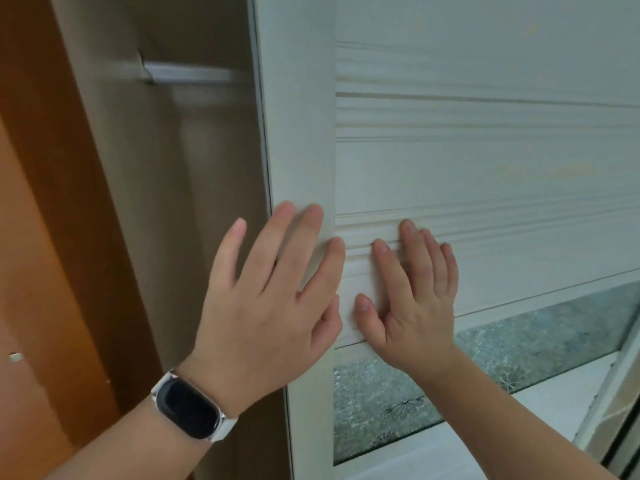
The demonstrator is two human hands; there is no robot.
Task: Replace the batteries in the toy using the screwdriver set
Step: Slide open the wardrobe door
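No toy, battery or screwdriver set is in view. Both my hands lie flat against a white sliding wardrobe door (485, 168). My left hand (273, 299), with a white-strapped watch on its wrist, presses its straight fingers on the door's left frame strip. My right hand (415, 299) presses its straight fingers on the grooved panel just beside it. Neither hand holds anything.
Left of the door's edge the wardrobe stands open, showing a beige inner wall and a metal hanging rail (190, 74). An orange-brown wooden panel (41, 237) fills the far left. A patterned frosted glass strip (502, 362) runs across the lower part of the door.
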